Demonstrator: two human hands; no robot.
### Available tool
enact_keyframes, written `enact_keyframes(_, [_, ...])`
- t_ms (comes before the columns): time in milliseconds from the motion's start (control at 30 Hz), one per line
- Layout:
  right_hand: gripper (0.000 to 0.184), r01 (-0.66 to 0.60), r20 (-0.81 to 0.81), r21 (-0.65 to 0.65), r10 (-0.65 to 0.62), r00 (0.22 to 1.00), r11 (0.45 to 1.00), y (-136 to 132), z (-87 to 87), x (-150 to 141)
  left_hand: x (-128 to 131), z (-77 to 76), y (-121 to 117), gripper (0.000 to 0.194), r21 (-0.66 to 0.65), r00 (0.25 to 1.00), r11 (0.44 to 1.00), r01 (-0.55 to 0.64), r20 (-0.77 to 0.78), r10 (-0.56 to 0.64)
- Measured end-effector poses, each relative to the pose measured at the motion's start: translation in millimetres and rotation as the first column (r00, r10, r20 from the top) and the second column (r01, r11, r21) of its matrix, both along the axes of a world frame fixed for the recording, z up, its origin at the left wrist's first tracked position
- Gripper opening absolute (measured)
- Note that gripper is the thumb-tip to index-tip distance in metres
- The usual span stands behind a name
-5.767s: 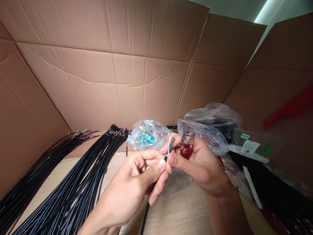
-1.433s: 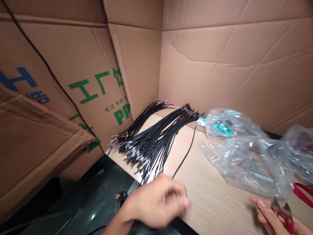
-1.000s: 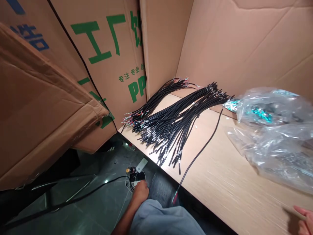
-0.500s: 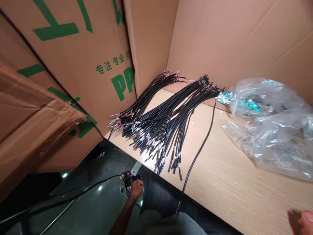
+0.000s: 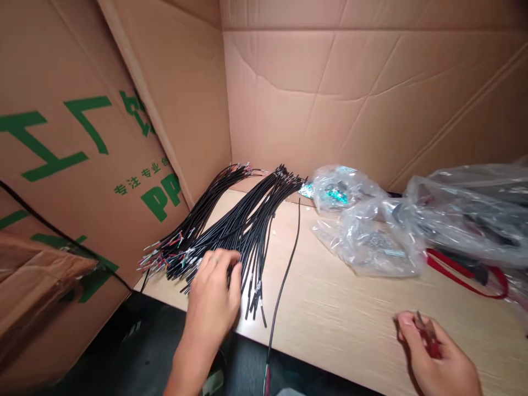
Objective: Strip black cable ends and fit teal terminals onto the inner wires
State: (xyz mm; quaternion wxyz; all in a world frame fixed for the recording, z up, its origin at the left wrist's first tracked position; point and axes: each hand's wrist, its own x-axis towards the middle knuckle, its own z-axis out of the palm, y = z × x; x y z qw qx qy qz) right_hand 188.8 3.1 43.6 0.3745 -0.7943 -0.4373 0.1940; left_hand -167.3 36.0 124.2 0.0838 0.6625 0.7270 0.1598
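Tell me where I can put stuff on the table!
The biggest bare patch of table lies between the single black cable, the clear bags and the right hand holding red snips. A thin, mostly bare strip lies between that cable and the cable bundles. It's crowded at the left, with bundles under the left hand, and back right, with bags.

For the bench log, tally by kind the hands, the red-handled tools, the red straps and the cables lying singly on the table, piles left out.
Left hand and right hand: 2
Red-handled tool: 1
Red strap: 1
Lone black cable: 1
Total: 5
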Motion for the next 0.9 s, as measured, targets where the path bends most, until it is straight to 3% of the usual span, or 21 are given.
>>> enact_keyframes(100, [0.042, -0.051, -0.080, 0.067, 0.056, 0.995, 0.996, 4, -4.6, 1, 11, 0.5, 67, 0.021, -0.012, 0.983, 0.999, -0.047, -0.176, 0.044])
enact_keyframes(167, [0.045, -0.108, -0.139, 0.102, 0.122, 0.983, 0.989, 8, -7.8, 2, 11, -2.9, 96, 0.017, -0.036, 0.968, 0.996, -0.076, -0.241, 0.065])
enact_keyframes(333, [0.045, -0.296, -0.133, 0.182, 0.322, 0.937, 0.937, 27, 9.7, -5, 0, 3.3, 120, 0.009, -0.088, 0.947, 0.990, -0.110, -0.312, 0.078])
enact_keyframes(467, [0.043, -0.425, -0.144, 0.264, 0.471, 0.870, 0.866, 49, 45.1, -23, -1, 32.7, 108, 0.020, 0.024, 0.932, 0.981, -0.190, -0.310, 0.189])
enact_keyframes(567, [0.044, -0.484, -0.156, 0.302, 0.543, 0.825, 0.821, 68, 70.6, -40, 7, 54.9, 84, 0.027, 0.137, 0.923, 0.954, -0.269, -0.247, 0.295])
enact_keyframes(633, [0.045, -0.521, -0.185, 0.303, 0.585, 0.790, 0.798, 82, 86.7, -53, 20, 60.8, 64, 0.026, 0.181, 0.928, 0.940, -0.290, -0.187, 0.322])
enact_keyframes(700, [0.046, -0.559, -0.230, 0.323, 0.636, 0.736, 0.764, 98, 103.0, -67, 39, 56.2, 44, 0.026, 0.247, 0.963, 0.935, -0.254, -0.020, 0.267])
enact_keyframes(767, [0.049, -0.592, -0.272, 0.384, 0.700, 0.661, 0.708, 115, 118.9, -81, 64, 41.7, 25, 0.023, 0.342, 0.979, 0.930, -0.139, 0.191, 0.076])
enact_keyframes(867, [0.049, -0.609, -0.352, 0.426, 0.743, 0.570, 0.669, 136, 138.2, -93, 106, 11.3, 6, 0.023, 0.419, 0.931, 0.905, 0.068, 0.300, -0.209])
enact_keyframes(900, [0.048, -0.605, -0.356, 0.431, 0.742, 0.568, 0.669, 141, 142.5, -93, 117, 2.3, 2, 0.023, 0.425, 0.909, 0.902, 0.077, 0.341, -0.239])
